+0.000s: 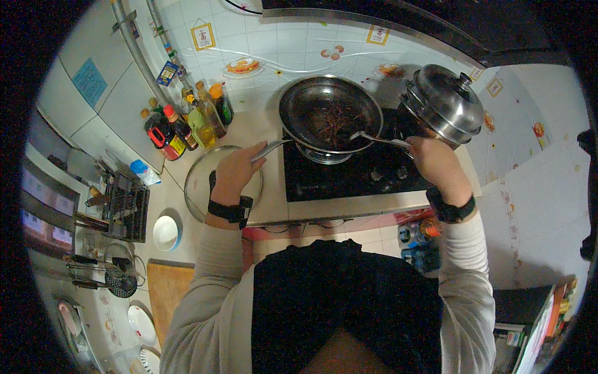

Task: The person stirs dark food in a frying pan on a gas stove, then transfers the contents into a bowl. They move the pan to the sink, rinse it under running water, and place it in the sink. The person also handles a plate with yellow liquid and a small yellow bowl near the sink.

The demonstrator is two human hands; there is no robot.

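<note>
My left hand (pixel 238 169) grips the metal handle of a wok (pixel 308 105), which is tilted over the left burner of a black gas hob (pixel 327 184). Dark reddish-brown strips of food (pixel 337 120) lie in the wok's middle. In my right hand (pixel 427 156) is a metal utensil (pixel 380 139), its head inside the wok at the lower right, touching or close to the food. The exact shape of that head is unclear. Beneath the wok, part of the round metal burner stand (pixel 324 155) shows.
A lidded steel pot (pixel 444 107) stands at the hob's back right. Sauce and oil bottles (pixel 175 128) crowd the left corner. A glass lid (pixel 198 187) lies partly under my left forearm, near a white bowl (pixel 166 233) and a wooden cutting board (pixel 169 290). A range hood (pixel 397 28) hangs above.
</note>
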